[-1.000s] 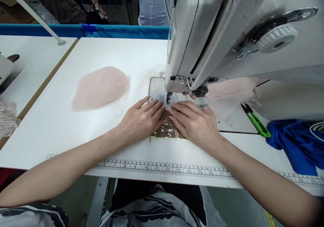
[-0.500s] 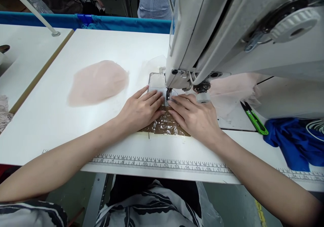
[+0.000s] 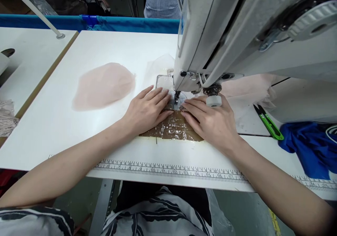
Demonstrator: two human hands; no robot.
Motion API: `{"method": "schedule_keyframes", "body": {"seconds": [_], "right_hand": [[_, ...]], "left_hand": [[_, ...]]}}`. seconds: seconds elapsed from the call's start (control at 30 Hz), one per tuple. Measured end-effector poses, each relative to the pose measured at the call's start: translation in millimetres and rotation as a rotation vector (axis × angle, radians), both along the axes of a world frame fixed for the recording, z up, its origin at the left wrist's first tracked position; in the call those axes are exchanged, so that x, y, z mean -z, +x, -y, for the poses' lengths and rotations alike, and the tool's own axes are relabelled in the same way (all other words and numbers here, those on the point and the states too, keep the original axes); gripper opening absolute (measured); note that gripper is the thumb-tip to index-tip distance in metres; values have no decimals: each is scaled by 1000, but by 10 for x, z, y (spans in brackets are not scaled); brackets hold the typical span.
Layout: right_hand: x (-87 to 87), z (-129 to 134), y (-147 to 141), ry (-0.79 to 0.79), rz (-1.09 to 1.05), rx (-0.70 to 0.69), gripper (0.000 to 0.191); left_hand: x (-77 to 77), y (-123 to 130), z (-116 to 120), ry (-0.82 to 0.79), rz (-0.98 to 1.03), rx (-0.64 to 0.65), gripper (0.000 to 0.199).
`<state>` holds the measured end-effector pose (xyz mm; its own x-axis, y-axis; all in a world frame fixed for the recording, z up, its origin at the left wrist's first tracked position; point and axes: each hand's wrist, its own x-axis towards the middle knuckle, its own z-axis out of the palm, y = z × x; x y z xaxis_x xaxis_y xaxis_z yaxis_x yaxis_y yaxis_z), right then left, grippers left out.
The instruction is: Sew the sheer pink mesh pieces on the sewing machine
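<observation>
A white sewing machine (image 3: 210, 35) stands over the table, its presser foot (image 3: 177, 97) low between my hands. My left hand (image 3: 149, 111) lies palm down with spread fingers, left of the foot, over a clear plate (image 3: 164, 81) and the edge of the brown taped patch (image 3: 175, 127). Flat on the right side, my right hand (image 3: 210, 118) has its fingers stretched toward the foot and its thumb near the patch. Sheer pale fabric (image 3: 159, 65) shows behind the plate. Whatever lies under my fingers is hard to make out.
A pink fabric piece (image 3: 105, 85) lies at left. Pink fabric (image 3: 244, 92), green snips (image 3: 270, 123) and blue cloth (image 3: 310, 144) are at right. A ruler strip (image 3: 163, 169) runs along the front edge. A person in a striped garment (image 3: 162, 0) is behind the table.
My hands have moved slightly apart, my right hand shifting right, so more of the foot and brown patch shows. The view has shifted a little.
</observation>
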<state>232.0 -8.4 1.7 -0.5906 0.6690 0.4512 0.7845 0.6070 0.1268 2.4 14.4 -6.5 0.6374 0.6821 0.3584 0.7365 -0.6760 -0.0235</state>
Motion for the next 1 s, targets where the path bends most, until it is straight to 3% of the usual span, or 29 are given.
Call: {"method": "schedule_keyframes", "body": {"seconds": [0.17,0.23,0.3,0.37,0.43,0.47,0.53,0.63,0.7,0.83,1.0], "right_hand": [[-2,-2,4,50,-17,-31,25],[-14,5,1,73,-42,-58,22],[-24,17,-5,86,-91,-93,19],[-23,30,-13,62,-143,-157,20],[-11,43,-25,-3,-184,-267,21],[-3,49,-31,-42,-195,-322,21],[11,56,-43,-108,-204,-381,20],[19,57,-53,-165,-223,-319,19],[20,50,-52,-202,-258,-248,17],[23,32,-43,-281,-328,-142,19],[-8,21,-22,-334,-392,-94,18]], "left_hand": [[-53,-25,6,69,0,-26,38],[-107,-3,88,97,-23,43,32],[-165,33,208,93,-4,261,24],[-217,65,322,74,68,561,16],[-254,68,375,114,163,695,13],[-264,57,371,145,209,659,14],[-263,15,311,158,242,418,15],[-220,-50,172,-5,103,47,33],[-182,-69,111,-135,36,-34,38],[-150,-50,119,-317,126,-114,19],[-187,-33,182,-343,177,-237,12]]}}
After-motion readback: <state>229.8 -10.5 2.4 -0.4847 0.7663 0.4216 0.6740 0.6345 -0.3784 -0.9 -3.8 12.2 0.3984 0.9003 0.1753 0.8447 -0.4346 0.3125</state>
